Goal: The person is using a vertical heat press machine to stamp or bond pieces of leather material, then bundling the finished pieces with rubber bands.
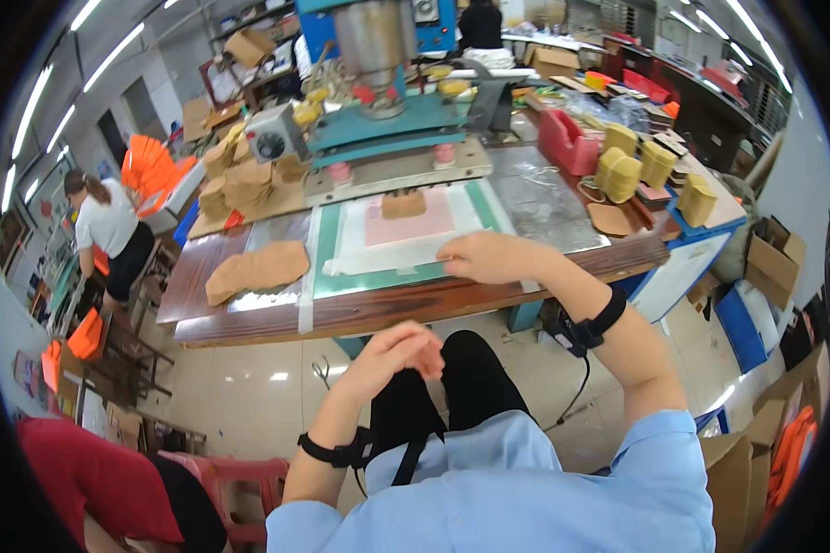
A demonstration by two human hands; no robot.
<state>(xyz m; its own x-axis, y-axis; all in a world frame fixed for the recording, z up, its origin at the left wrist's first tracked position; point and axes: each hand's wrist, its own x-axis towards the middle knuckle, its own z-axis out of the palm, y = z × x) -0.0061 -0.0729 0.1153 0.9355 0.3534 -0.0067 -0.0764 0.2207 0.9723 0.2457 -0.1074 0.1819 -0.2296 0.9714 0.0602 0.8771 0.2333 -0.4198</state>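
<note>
My right hand (472,258) has its fingers curled at the near right of a white sheet (360,253) on a green mat (487,205); whatever it may grip is too small to make out. A pink sheet (410,226) carrying a small tan piece (402,204) lies on the white one, below the teal press plate (387,124). My left hand (401,352) hangs over my lap, loosely bent and empty. Left of the mat are flat tan cut pieces (256,267).
The wooden table edge (406,300) crosses before me. Tan stacks (254,184) stand left, yellow bundles (622,166) and a red bin (567,138) right. A person in white (111,226) works at left; a red sleeve (92,461) is at lower left. Cardboard boxes (770,258) are at right.
</note>
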